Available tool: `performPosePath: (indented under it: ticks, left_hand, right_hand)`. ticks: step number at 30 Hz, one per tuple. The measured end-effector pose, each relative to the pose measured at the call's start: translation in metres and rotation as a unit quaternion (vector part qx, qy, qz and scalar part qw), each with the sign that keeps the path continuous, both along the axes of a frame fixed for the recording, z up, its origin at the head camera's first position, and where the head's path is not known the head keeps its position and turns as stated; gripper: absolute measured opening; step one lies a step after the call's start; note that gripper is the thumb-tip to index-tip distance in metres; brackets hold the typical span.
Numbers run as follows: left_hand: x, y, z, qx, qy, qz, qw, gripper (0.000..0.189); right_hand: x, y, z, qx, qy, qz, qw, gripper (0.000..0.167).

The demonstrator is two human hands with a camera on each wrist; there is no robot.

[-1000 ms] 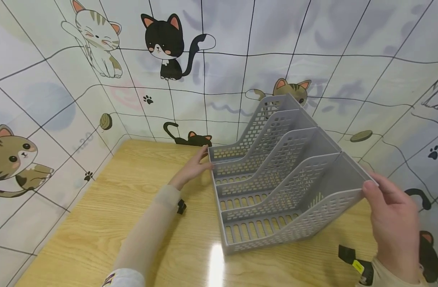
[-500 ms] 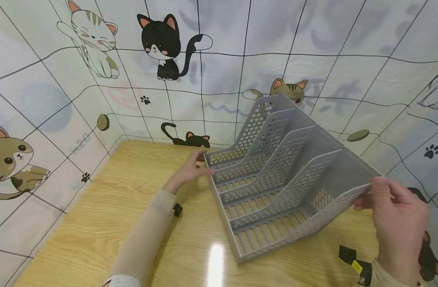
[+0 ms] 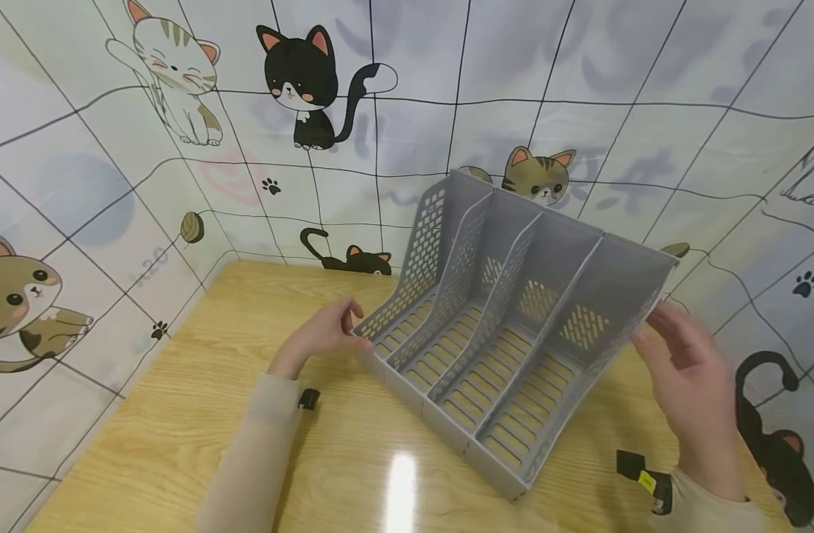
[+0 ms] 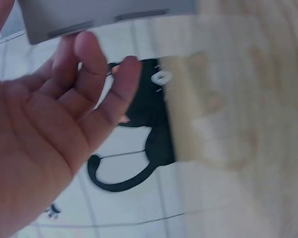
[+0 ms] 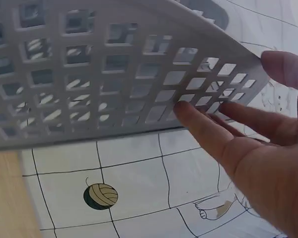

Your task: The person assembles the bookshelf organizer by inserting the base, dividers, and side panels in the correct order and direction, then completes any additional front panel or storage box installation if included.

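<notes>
A grey plastic file holder with several tall compartments, slotted floors and perforated dividers stands tilted in the head view, its openings towards me. At its left front corner my left hand has the thumb against the front wall and the fingers curved behind. In the left wrist view, fingertips come right up to the holder's edge. My right hand is at the right side wall. In the right wrist view, straight fingers lie against the perforated panel, with the thumb at its corner.
The holder is over a light wooden table. Behind and beside it rise white walls with printed cats and grid lines. Black straps hang at both wrists.
The file holder has turned so its front faces me more, its right front corner swinging nearer. My left hand came nearer and left; my right hand slid from the top edge down the side.
</notes>
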State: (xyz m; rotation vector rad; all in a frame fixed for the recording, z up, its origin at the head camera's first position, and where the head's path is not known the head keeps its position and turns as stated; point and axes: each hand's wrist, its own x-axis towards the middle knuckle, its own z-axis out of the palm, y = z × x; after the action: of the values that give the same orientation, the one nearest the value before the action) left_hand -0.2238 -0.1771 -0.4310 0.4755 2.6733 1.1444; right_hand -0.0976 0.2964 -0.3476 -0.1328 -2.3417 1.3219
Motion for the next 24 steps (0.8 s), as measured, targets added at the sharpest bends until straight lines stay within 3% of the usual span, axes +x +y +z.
performPosePath:
  ticks: [2,5,9,14,20,24]
  left_hand:
    - [0.005,-0.003,0.003,-0.022,-0.009,-0.004,0.9997,0.072]
    - [0.014,-0.007,0.009,-0.051,-0.022,-0.009,0.9984,0.086]
    - [0.023,-0.009,0.017,-0.082,-0.044,-0.016,0.9955,0.100]
    - [0.028,-0.008,0.022,-0.093,-0.070,-0.011,0.9932,0.100]
    - [0.028,-0.006,0.024,-0.093,-0.063,-0.007,0.9936,0.091]
    - [0.025,-0.006,0.023,-0.086,-0.057,-0.018,0.9945,0.058]
  right_hand:
    - [-0.003,0.001,-0.005,0.044,0.001,0.049,0.9978,0.054]
    - [-0.009,-0.002,-0.013,0.077,-0.019,0.083,0.9934,0.060]
    - [-0.020,-0.012,-0.026,0.076,-0.034,0.111,0.9903,0.062]
    - [-0.032,-0.021,-0.042,0.086,-0.048,0.170,0.9804,0.063]
    - [-0.039,-0.013,-0.056,0.051,-0.106,0.260,0.9585,0.070]
    - [-0.041,-0.010,-0.060,0.074,-0.099,0.281,0.9516,0.073]
